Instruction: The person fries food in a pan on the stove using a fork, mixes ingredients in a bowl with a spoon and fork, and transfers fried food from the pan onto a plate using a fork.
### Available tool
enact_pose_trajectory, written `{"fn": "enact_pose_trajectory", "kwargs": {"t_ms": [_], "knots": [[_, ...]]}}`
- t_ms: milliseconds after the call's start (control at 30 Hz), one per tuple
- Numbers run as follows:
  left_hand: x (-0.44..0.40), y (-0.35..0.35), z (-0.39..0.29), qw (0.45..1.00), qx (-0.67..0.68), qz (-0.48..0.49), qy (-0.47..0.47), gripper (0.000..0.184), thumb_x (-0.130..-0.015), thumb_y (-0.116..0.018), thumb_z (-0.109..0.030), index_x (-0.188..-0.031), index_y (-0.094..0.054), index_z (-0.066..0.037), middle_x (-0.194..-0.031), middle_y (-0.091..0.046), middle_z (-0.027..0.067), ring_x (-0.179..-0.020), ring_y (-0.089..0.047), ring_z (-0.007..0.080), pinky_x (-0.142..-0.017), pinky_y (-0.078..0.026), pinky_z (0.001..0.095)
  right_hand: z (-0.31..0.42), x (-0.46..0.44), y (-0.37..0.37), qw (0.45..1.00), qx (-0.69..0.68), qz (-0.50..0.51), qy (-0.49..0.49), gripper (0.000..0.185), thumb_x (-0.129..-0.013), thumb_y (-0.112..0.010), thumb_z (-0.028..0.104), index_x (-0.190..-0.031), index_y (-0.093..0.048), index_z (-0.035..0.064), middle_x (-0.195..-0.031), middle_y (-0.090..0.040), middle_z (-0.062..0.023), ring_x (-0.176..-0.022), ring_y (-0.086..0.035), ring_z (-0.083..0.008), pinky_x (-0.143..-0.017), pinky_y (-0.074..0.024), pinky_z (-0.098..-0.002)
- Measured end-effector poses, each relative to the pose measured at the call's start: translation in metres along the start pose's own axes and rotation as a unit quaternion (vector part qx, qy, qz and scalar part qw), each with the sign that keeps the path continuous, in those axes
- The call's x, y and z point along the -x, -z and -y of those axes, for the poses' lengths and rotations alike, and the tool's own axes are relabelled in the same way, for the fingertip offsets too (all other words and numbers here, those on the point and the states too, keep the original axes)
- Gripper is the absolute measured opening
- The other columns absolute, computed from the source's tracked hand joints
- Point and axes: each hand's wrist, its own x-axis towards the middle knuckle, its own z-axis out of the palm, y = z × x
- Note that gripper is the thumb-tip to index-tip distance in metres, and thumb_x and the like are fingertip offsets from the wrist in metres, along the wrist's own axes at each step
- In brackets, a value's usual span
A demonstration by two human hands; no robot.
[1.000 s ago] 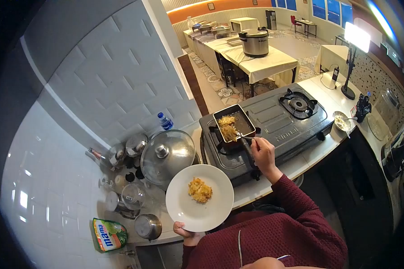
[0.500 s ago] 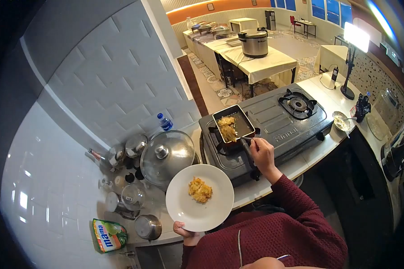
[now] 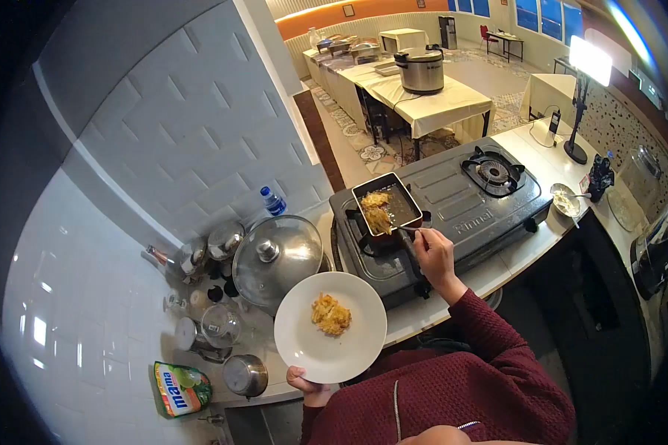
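Note:
My left hand [image 3: 308,386] grips the near rim of a white plate [image 3: 293,345], thumb on top. A golden-brown fried fritter [image 3: 331,314] lies near the plate's middle. My right hand [image 3: 433,256] is closed around the thin handle of a metal utensil [image 3: 406,228] at the near edge of a small square frying pan [image 3: 413,204]. The utensil's far end is hidden among the food. In the pan, more browned fritter pieces [image 3: 377,215] lie on the left side in bubbling oil. The pan rests on the left burner, its dark handle [image 3: 410,252] pointing toward me.
The grey gas stove [image 3: 453,222] has a second burner [image 3: 493,172] at right. A bowl with a spoon [image 3: 565,202] stands beyond it. At left are a large glass-lidded pan [image 3: 274,256], a steel pot [image 3: 245,375], a water bottle [image 3: 272,201] and a green pouch [image 3: 182,389].
The fritter pieces in the pan have shifted slightly and sit a little more apart. Both hands and the plate stay nearly in place.

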Motion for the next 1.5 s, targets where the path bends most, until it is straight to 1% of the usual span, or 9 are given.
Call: {"fn": "enact_pose_trajectory", "kwargs": {"t_ms": [133,233,533,633,733,1033,1233,1333,1500], "knots": [[-0.001,0.006,0.0,1.0,0.003,-0.001,0.005,0.073,-0.051,-0.046,-0.02,-0.122,-0.041,0.001,-0.111,-0.051,0.0158,-0.101,-0.051,0.0335,-0.088,-0.045,0.0415,0.0,0.0,0.0,1.0,0.0,0.002,-0.003,0.01,-0.081,-0.056,0.007,-0.081,-0.059,-0.0027,-0.071,-0.058,-0.0173,-0.062,-0.058,-0.0318,-0.056,-0.0453,-0.0368],[0.0,0.006,0.0,0.999,0.005,0.048,0.006,0.068,-0.057,-0.043,-0.02,-0.122,-0.04,0.001,-0.115,-0.05,0.016,-0.105,-0.051,0.0312,-0.091,-0.045,0.0403,-0.001,0.001,0.0,1.0,0.004,0.005,-0.007,0.01,-0.081,-0.056,0.007,-0.081,-0.059,-0.0026,-0.071,-0.058,-0.0174,-0.062,-0.058,-0.0317,-0.056,-0.0453,-0.0369],[0.001,0.004,0.001,1.0,-0.01,0.013,-0.002,0.069,-0.057,-0.043,-0.024,-0.121,-0.041,0.0,-0.114,-0.051,0.0156,-0.104,-0.051,0.0309,-0.089,-0.045,0.0397,-0.001,0.001,-0.001,1.0,0.004,-0.003,0.003,0.01,-0.081,-0.056,0.007,-0.081,-0.059,-0.0022,-0.07,-0.058,-0.0169,-0.062,-0.058,-0.0317,-0.056,-0.0455,-0.0368],[-0.002,0.014,0.002,0.999,-0.023,0.032,-0.004,0.068,-0.057,-0.043,-0.024,-0.121,-0.041,-0.001,-0.114,-0.05,0.015,-0.104,-0.051,0.03,-0.088,-0.046,0.039,-0.001,0.001,-0.001,1.0,0.006,0.002,-0.001,0.01,-0.081,-0.057,0.007,-0.081,-0.059,-0.0022,-0.07,-0.058,-0.0167,-0.061,-0.058,-0.0314,-0.055,-0.0455,-0.0367],[-0.002,0.014,0.001,1.0,0.013,0.024,0.002,0.074,-0.052,-0.045,-0.019,-0.122,-0.041,0.001,-0.113,-0.051,0.0171,-0.103,-0.051,0.0343,-0.09,-0.044,0.0422,0.0,0.001,-0.001,1.0,0.004,0.003,-0.003,0.009,-0.081,-0.057,0.007,-0.081,-0.059,-0.0021,-0.07,-0.058,-0.0165,-0.061,-0.058,-0.0311,-0.055,-0.0455,-0.0366],[0.0,0.004,0.001,1.0,0.011,0.0,0.0,0.073,-0.051,-0.046,-0.018,-0.122,-0.042,0.001,-0.114,-0.051,0.017,-0.104,-0.051,0.034,-0.09,-0.044,0.0414,0.003,0.0,0.0,1.0,0.001,0.003,0.004,0.009,-0.081,-0.057,0.007,-0.08,-0.059,-0.0024,-0.071,-0.059,-0.0167,-0.062,-0.058,-0.0309,-0.056,-0.0456,-0.0364],[-0.002,0.011,0.001,0.999,0.011,0.04,0.002,0.071,-0.055,-0.044,-0.02,-0.123,-0.041,0.0,-0.117,-0.05,0.017,-0.107,-0.05,0.033,-0.091,-0.044,0.0421,0.001,0.001,0.0,1.0,0.007,0.01,0.003,0.009,-0.081,-0.056,0.007,-0.081,-0.059,-0.0023,-0.071,-0.059,-0.0167,-0.063,-0.058,-0.0314,-0.056,-0.0454,-0.037],[-0.001,0.013,0.001,1.0,0.015,0.024,0.006,0.071,-0.055,-0.044,-0.02,-0.123,-0.04,0.001,-0.117,-0.05,0.0173,-0.107,-0.05,0.0337,-0.092,-0.043,0.0427,0.001,0.002,0.0,1.0,0.007,0.011,0.005,0.009,-0.081,-0.057,0.007,-0.081,-0.058,-0.0021,-0.071,-0.058,-0.0163,-0.063,-0.058,-0.0316,-0.056,-0.0452,-0.0371],[-0.003,0.02,0.001,0.999,0.023,0.044,0.015,0.072,-0.055,-0.044,-0.018,-0.124,-0.039,0.001,-0.118,-0.049,0.0178,-0.107,-0.05,0.0343,-0.093,-0.043,0.0444,0.004,0.001,0.0,1.0,-0.001,0.012,0.009,0.008,-0.081,-0.057,0.007,-0.08,-0.057,-0.0012,-0.069,-0.057,-0.0153,-0.062,-0.057,-0.0312,-0.055,-0.0444,-0.0371]]}}
